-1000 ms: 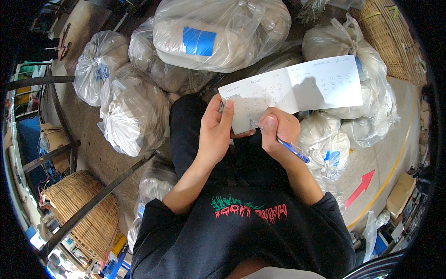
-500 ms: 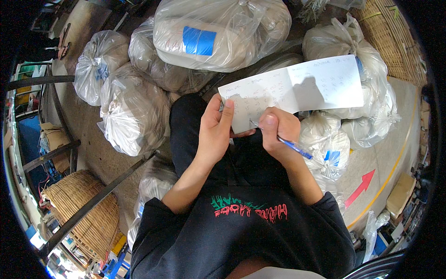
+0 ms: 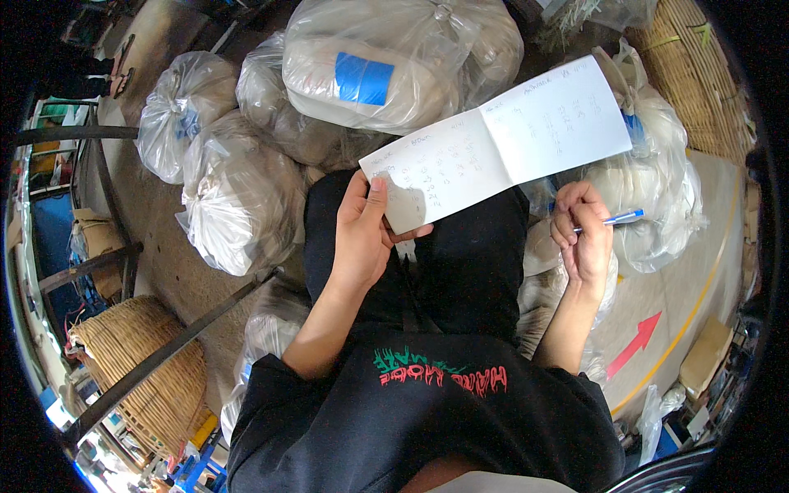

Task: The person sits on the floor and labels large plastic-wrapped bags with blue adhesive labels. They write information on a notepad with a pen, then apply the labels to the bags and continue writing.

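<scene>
My left hand (image 3: 366, 234) grips the lower left corner of an open white notebook (image 3: 493, 152), thumb on top and fingers beneath. Columns of handwriting cover both of its pages, and a fold runs down the middle. To the right of the notebook and apart from it, my right hand (image 3: 582, 222) is raised with a blue pen (image 3: 612, 220) between its curled fingers. The pen points out to the right. Both hands are above my lap, over black trousers (image 3: 485, 246).
Ahead lies a large clear plastic bag (image 3: 427, 90) of pale bundles with a blue label (image 3: 364, 79). More stuffed bags (image 3: 238, 197) surround me. A wicker basket (image 3: 144, 370) and dark metal bars (image 3: 164, 349) stand left. On the right floor are a red arrow (image 3: 634, 345) and a yellow line.
My right hand has lifted the pen off the page and moved right and slightly up. The notebook has shifted left and tilted more, its right end now higher. My left hand still holds it.
</scene>
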Demonstrator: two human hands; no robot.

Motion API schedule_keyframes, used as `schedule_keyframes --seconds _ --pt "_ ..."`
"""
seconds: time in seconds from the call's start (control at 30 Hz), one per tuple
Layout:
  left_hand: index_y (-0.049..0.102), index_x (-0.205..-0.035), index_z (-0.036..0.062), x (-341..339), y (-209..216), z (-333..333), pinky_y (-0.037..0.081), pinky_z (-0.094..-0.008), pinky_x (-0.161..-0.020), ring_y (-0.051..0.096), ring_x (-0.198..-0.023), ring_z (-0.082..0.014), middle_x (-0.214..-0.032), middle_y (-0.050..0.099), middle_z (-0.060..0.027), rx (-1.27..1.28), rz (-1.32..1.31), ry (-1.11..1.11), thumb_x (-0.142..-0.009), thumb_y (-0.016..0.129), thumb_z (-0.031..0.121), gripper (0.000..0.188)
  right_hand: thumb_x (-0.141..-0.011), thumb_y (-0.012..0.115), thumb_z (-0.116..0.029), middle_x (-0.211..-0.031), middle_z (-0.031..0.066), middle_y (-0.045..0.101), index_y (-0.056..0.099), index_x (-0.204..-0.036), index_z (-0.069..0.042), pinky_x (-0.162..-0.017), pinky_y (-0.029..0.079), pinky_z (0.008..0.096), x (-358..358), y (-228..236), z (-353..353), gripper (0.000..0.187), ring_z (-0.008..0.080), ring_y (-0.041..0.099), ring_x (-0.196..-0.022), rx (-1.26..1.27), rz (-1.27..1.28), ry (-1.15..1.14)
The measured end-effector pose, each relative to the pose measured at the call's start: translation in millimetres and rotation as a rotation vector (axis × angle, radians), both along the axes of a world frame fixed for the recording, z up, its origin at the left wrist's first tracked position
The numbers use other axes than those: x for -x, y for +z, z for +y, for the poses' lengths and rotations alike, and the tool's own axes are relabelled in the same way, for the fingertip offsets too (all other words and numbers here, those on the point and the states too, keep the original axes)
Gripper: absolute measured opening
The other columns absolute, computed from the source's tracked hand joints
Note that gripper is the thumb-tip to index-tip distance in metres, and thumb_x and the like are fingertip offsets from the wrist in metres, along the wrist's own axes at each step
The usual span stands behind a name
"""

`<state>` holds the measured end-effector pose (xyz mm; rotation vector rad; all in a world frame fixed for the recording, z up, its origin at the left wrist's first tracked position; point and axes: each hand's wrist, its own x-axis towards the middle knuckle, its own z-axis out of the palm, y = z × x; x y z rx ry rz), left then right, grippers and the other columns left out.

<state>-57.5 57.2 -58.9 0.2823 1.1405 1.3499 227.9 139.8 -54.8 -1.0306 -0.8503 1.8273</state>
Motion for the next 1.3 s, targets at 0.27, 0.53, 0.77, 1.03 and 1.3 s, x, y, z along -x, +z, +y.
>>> schedule_keyframes --seconds 0.27,0.53,0.77,1.03,1.3 --pt "0.039 -0.136 0.0056 2.0 1.8 -1.7 0.065 -0.0392 -0.071 0.07 -0.102 -0.0248 -0.123 0.062 -0.0132 -0.059 -0.016 0.014 -0.108 0.039 0.031 0.038 -0.105 0.047 -0.035 -0.096 0.0054 0.05 0.048 -0.123 -0.005 -0.036 0.019 0.0179 50.6 20.0 -9.3 0.035 0.002 0.029 -0.043 0.074 -0.063 0.12" --pt "0.037 -0.135 0.0052 10.7 5.0 -6.6 0.065 -0.0411 -0.071 0.07 -0.101 -0.0256 -0.123 0.061 -0.0147 -0.085 0.006 0.069 -0.108 0.039 0.031 0.037 -0.106 0.047 -0.032 -0.092 0.0063 0.05 0.044 -0.13 -0.005 -0.036 0.02 0.0188 76.1 21.7 -6.5 0.036 0.0028 0.03 -0.042 0.077 0.012 0.167" --pt "0.038 -0.134 0.0038 12.5 5.5 -8.3 0.064 -0.0363 -0.07 0.071 -0.095 -0.0206 -0.118 0.063 -0.0129 -0.115 0.01 0.106 -0.108 0.04 0.027 0.035 -0.09 0.067 -0.003 -0.089 0.0032 0.056 0.043 -0.134 -0.002 -0.037 0.023 0.0191 88.9 28.7 -12.4 0.05 0.0019 0.035 -0.046 0.082 -0.102 0.11" --pt "0.04 -0.136 0.0007 13.4 1.7 -13.7 0.059 -0.0253 -0.063 0.07 -0.08 -0.0118 -0.104 0.067 -0.0081 -0.117 0.034 0.148 -0.108 0.042 0.02 0.035 -0.088 0.069 0.002 -0.095 0.0044 0.058 0.044 -0.13 -0.006 -0.044 0.034 0.0166 95.0 18.3 -19.2 0.05 0.0022 0.044 -0.059 -0.045 -0.241 0.082" --pt "0.042 -0.139 0.0023 14.7 1.5 -14.9 0.056 -0.0233 -0.071 0.067 -0.09 -0.0103 -0.114 0.065 -0.0083 -0.077 0.045 0.167 -0.108 0.041 0.017 0.035 -0.089 0.068 0.001 -0.095 0.0061 0.054 0.043 -0.131 -0.007 -0.04 0.024 0.0181 104.6 15.1 -24.9 0.05 0.0002 0.037 -0.053 -0.169 -0.29 0.036"
